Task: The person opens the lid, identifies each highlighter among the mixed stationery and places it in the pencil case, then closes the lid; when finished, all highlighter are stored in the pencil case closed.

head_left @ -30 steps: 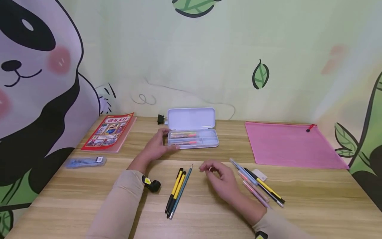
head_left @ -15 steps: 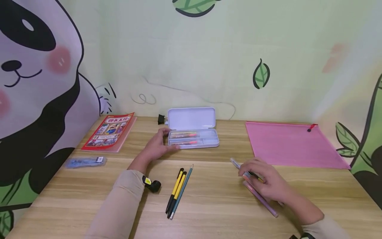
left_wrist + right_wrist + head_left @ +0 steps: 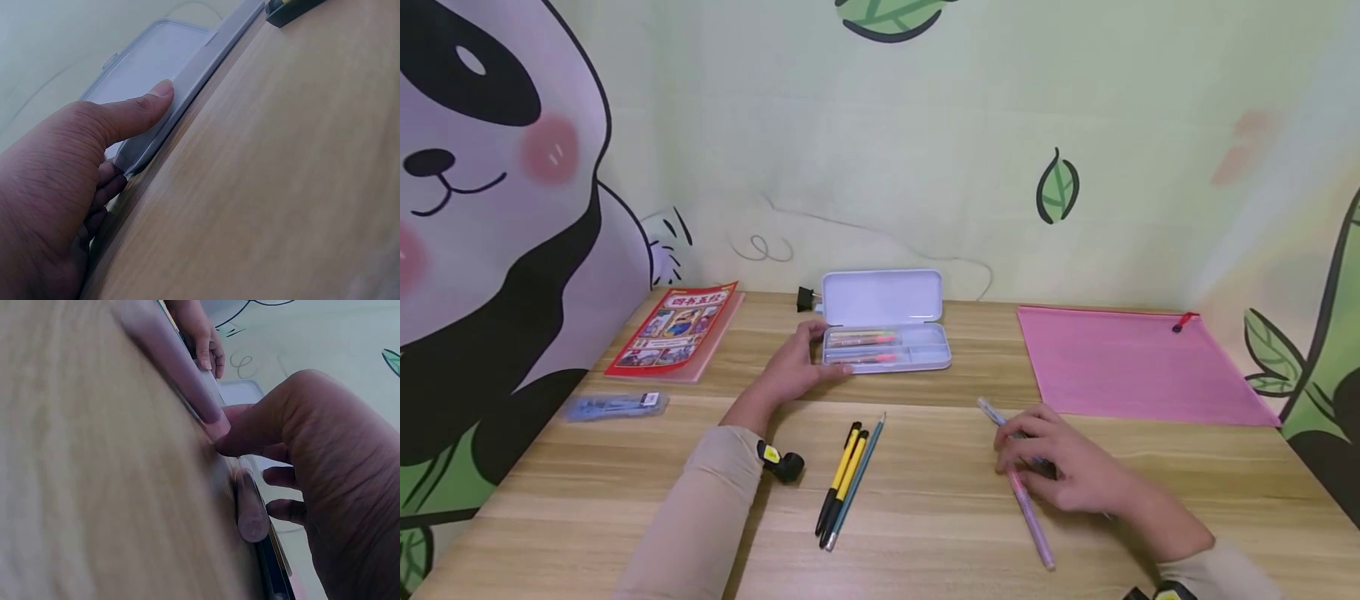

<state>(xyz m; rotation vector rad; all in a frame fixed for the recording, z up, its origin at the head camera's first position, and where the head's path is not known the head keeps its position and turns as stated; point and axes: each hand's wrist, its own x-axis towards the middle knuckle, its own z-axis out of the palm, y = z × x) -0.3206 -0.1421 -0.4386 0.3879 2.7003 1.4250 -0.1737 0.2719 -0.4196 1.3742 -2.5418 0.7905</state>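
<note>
My left hand (image 3: 792,364) holds the left end of an open pale lilac pencil case (image 3: 928,358). Its thumb (image 3: 140,115) lies along the case's front wall. Several pens (image 3: 861,338) lie in the case's left compartments. Over on the right, my right hand (image 3: 1067,462) pinches a purple pen (image 3: 1033,523) near its pink end between thumb and forefinger. Beneath that hand lie other pens, mostly hidden; a pale blue pen (image 3: 988,408) pokes out past the fingertips. In the right wrist view, a thick pinkish pen (image 3: 252,509) lies near the other fingers.
Two yellow-and-black pens (image 3: 844,483) and a teal pencil (image 3: 859,479) lie between the arms. A pink zip pouch (image 3: 1142,367) is at the back right. A red-covered book (image 3: 673,329) and a blue packet (image 3: 616,407) lie left. A black clip (image 3: 805,300) is beside the case.
My right hand has moved right onto the group of pens and taken hold of the purple one, whose near end has swung left. The left hand stays on the pencil case.
</note>
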